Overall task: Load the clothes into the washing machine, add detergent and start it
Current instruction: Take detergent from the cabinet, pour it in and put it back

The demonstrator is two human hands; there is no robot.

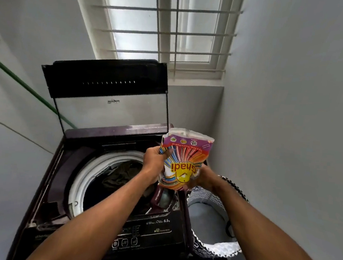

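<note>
A top-loading washing machine (44,197) fills the corner under a barred window (166,27), its lid (108,92) propped upright so the drum (93,177) stays open for loading. From my remote seat I judge the first step largely done: dark clothes (120,175) already lie inside the drum, and the woven laundry basket (216,221) standing just beside the machine on the right shows only pale lining.

The work now is the detergent. Both of the person's arms reach over the control panel (150,232), holding a bright striped detergent packet (182,161) above the machine's front right corner, its printing upside down to me. My left hand (157,161) grips the packet's left edge, thumb across the front. My right hand (201,177) cups the lower right of it from behind, fingers curled round the packet. Held so, the packet sits right over a small maroon detergent tray (162,198), pulled out beneath it, probably so powder can be tipped straight in.

Much is hard to read: the right fingers are hidden by the packet, whether it is torn open I cannot tell, and the panel's buttons are too small and blurred to name.
</note>
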